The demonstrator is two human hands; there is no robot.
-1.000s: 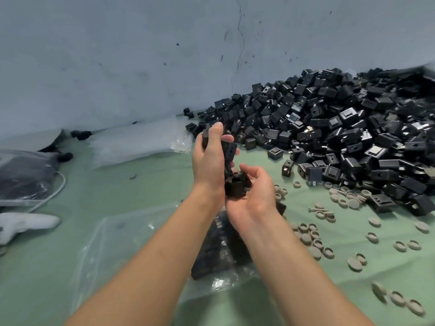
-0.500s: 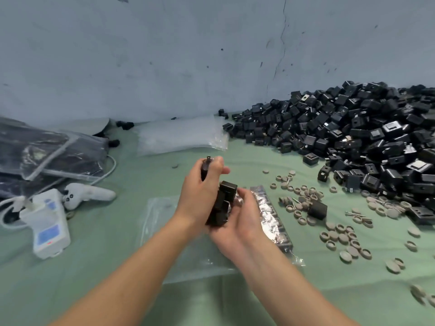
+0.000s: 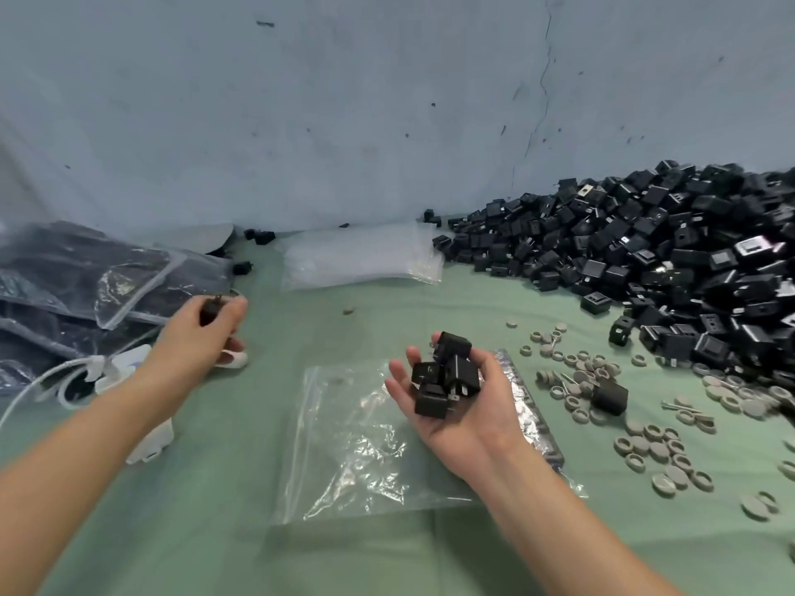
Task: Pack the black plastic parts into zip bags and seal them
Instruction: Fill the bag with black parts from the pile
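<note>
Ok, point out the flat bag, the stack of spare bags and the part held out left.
Flat bag [image 3: 357, 445], head view: middle of its crinkled face.
Spare bags [image 3: 361, 262], head view: top of the stack.
Held part [image 3: 210, 311], head view: its dark body.

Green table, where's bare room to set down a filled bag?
Best patch: the green cloth between the stack of empty bags and the flat zip bag, bare but for one small scrap. Also the near strip below that bag. Crowded: grey rings and black parts pile to the right, filled bags and white device to the left.
</note>
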